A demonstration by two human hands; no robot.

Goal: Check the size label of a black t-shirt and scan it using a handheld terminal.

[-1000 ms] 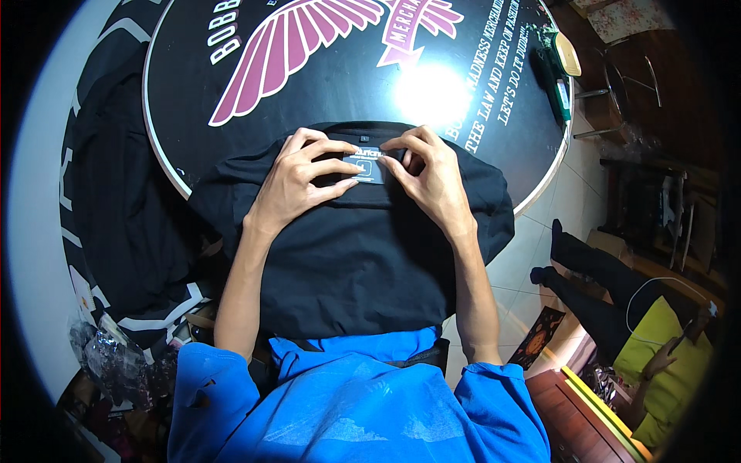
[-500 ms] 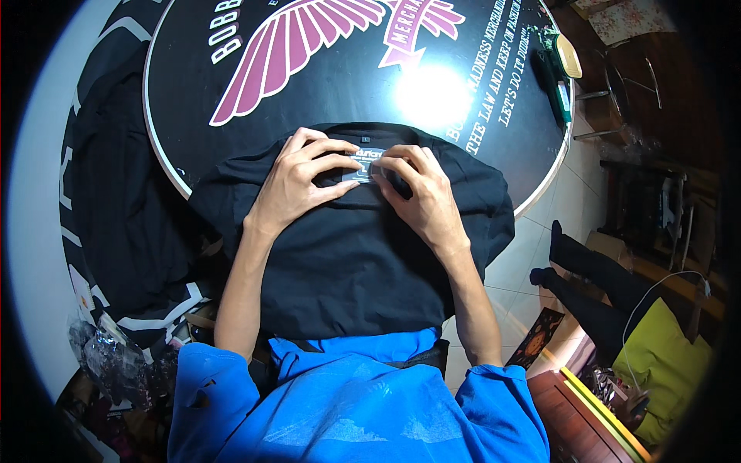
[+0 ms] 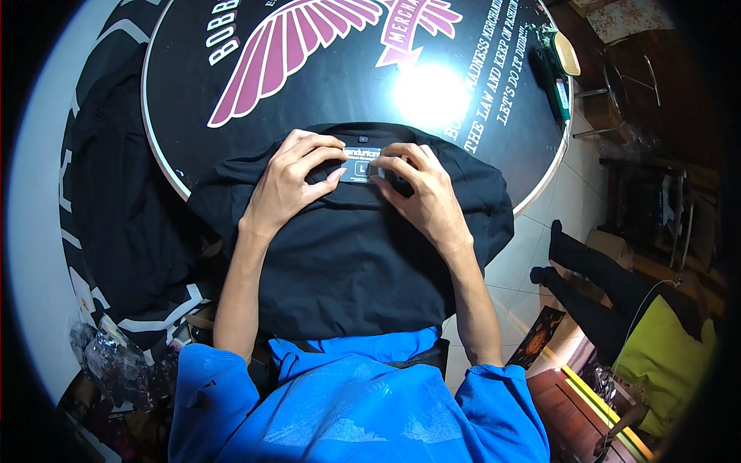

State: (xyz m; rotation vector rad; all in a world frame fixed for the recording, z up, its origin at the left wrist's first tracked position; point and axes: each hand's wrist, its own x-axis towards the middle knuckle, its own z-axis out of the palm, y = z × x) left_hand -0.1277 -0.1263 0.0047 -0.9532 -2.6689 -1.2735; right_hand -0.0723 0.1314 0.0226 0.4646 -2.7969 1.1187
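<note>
A black T-shirt (image 3: 355, 262) lies with its collar on the round table and its lower part toward my body. Inside the neckline is a small rectangular grey label (image 3: 360, 164) with white print, and a tiny black size tag (image 3: 363, 140) sits above it. My left hand (image 3: 287, 181) rests over the collar at the label's left side, fingers curved and thumb apart from them. At the label's right edge, my right hand (image 3: 423, 189) has its thumb and fingertips closed on the edge; the exact contact is partly hidden by the fingers.
The round black table (image 3: 309, 100) carries a printed wing design and a bright glare spot. A green tool with a pale yellow oval part (image 3: 567, 55) lies at its right edge. Dark clothing (image 3: 131, 177) hangs at left above plastic bags (image 3: 112, 366). Another person's legs (image 3: 594, 270) extend at right.
My left fingers have drawn back leftward off the label, uncovering more of it. My right hand stays at its right edge. The person at right has shifted a little.
</note>
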